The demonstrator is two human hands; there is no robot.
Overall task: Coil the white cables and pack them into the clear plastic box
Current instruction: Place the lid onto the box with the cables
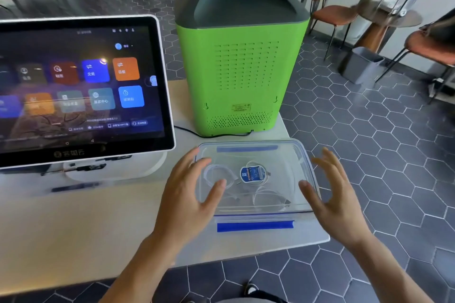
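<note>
- The clear plastic box (305, 155) is seen on the table (73, 224), right between the two sets of fingers, with its lid apparently on and blue clips at the near and far edges.
- The white cables (219, 176) are already inside, under the left fingers, loosely coiled beside a round blue-labelled tag (253, 173).
- Cables like these are probably light, floppy and springy, so loops can be expected to pop open; the box looks light and a bit slippery, so it's best gripped at the short sides or pressed at the clips.
- The left hand (189, 194) is held spread over the box's left end, fingers (197, 167) straight; contact with the lid can't be confirmed.
- The right hand (330, 194) is spread beside the right end, nothing gripped.
</note>
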